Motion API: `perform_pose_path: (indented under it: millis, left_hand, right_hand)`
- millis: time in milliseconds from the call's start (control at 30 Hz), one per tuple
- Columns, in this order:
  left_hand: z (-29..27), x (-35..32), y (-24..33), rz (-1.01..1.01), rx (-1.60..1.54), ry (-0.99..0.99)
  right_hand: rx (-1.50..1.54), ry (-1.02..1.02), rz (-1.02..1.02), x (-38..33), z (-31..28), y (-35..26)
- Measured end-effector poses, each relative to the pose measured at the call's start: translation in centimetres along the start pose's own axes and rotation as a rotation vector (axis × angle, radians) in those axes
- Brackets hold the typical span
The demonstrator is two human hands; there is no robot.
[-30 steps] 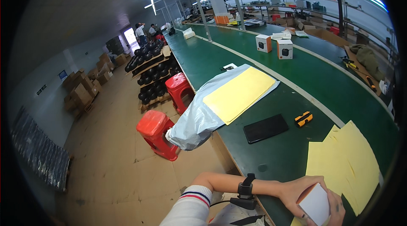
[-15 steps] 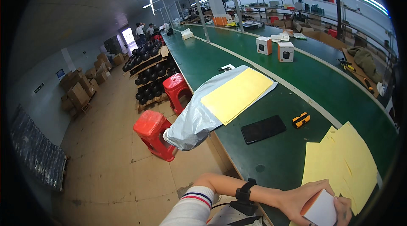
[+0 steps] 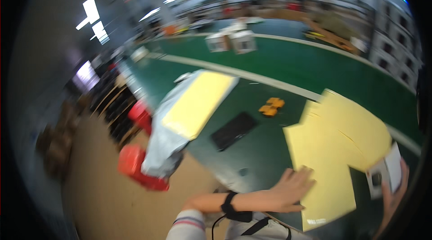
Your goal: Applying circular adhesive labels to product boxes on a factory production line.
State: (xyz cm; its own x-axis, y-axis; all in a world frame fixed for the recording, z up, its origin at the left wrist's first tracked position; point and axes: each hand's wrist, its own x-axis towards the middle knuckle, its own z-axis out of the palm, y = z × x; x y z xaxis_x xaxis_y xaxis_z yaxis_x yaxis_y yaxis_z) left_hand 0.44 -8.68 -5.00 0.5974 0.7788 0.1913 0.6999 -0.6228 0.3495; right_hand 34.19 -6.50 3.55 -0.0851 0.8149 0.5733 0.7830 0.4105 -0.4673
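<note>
Right hand [image 3: 397,190] has its grip wrapped around a small white box [image 3: 379,179], just off the right edge of some fanned-out yellow sheets [image 3: 321,159] on the green tabletop [image 3: 265,150]. Left hand's [image 3: 290,190] grip is loose and empty, fingers over the sheets' left edge; too blurry to tell if they're pressing. Left of the sheets there's an orange-and-black gadget [image 3: 272,106] and a black phone [image 3: 234,131], then a grey plastic bag [image 3: 157,148] flopping over the tabletop's near edge by two red stools [image 3: 131,160].
</note>
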Motion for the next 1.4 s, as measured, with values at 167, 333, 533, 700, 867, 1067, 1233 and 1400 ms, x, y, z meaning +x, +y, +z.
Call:
perform_pose_path:
  millis: [167,333,533,700,867,1067,1233,1400]
  left_hand:
    - [-2.1,2.8,0.3,0.035,0.019,-0.129]
    - [-2.9,2.9,2.1,-0.058,0.042,-0.199]
    - [-2.6,2.8,2.1,-0.047,0.079,-0.186]
    - [-2.7,2.7,2.3,-0.076,0.1,-0.217]
    - [-2.8,2.3,2.3,-0.073,0.061,-0.195]
    - [-2.9,2.6,2.7,-0.065,0.046,-0.154]
    - [-2.1,2.4,1.4,-0.027,0.129,-0.118]
    - [0.6,0.8,-0.7,-0.044,0.107,-0.083]
  right_hand:
    - [-0.121,0.218,0.198,-2.7,-2.9,4.7]
    - [-0.229,0.253,0.31,-5.5,-4.7,4.6]
    - [-0.325,0.217,0.292,-7.8,-7.4,9.9]
    - [-0.546,0.314,0.451,-5.9,-15.4,23.6]
    - [-0.802,0.516,0.693,-2.3,-20.7,25.1]
    - [-0.227,0.482,-0.328,3.3,-17.0,3.0]
    - [0.286,0.437,-0.801,4.2,-13.0,-9.7]
    - [0.326,0.201,-0.815,7.1,-6.8,-11.7]
